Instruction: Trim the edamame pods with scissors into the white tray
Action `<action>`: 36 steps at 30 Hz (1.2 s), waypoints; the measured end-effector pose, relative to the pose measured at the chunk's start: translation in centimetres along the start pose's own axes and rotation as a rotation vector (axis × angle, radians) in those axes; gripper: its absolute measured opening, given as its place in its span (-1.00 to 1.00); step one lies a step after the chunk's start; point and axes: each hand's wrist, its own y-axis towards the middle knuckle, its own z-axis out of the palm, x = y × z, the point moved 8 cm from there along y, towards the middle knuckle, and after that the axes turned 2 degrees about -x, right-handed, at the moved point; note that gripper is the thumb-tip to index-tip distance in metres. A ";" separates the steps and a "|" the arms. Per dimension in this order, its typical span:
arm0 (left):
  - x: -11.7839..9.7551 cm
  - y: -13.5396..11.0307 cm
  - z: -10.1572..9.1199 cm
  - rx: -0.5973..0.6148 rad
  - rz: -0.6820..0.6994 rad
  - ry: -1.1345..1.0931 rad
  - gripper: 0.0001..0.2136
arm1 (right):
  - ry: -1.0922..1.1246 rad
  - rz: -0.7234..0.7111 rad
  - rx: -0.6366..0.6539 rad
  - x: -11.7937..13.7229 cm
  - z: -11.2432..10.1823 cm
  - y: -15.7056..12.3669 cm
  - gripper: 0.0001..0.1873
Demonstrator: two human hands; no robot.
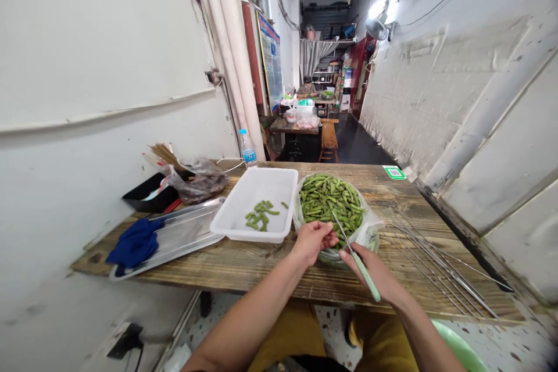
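My right hand is wrapped round a pair of scissors with pale green handles, seen nearly edge-on. Their thin metal blades point up and away over a heap of green soybean pods. The pods fill a round container lined with a clear plastic bag. At the near side of the heap, my left hand has its fingertips pinched together close to the blades; whatever lies between them is too small to make out. To the left, a white plastic tub contains several loose green pods.
Metal skewers lie on the wooden table at right. Leftward are a metal tray, a blue cloth, a black box and a bagged bundle. A water bottle stands behind the tub. Another person sits far back.
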 end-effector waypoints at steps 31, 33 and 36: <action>-12.1 -2.3 -5.8 -0.722 0.825 1.299 -0.65 | 0.084 0.159 -0.079 -2.0 -2.8 -0.6 -0.56; -10.1 -1.6 -3.3 -0.494 0.819 1.418 -0.69 | 0.091 0.182 -0.097 -2.1 -2.7 -0.4 -0.56; -5.0 -0.6 1.3 -0.044 0.765 1.426 -0.81 | 0.088 0.190 -0.101 -2.1 -2.3 -0.2 -0.55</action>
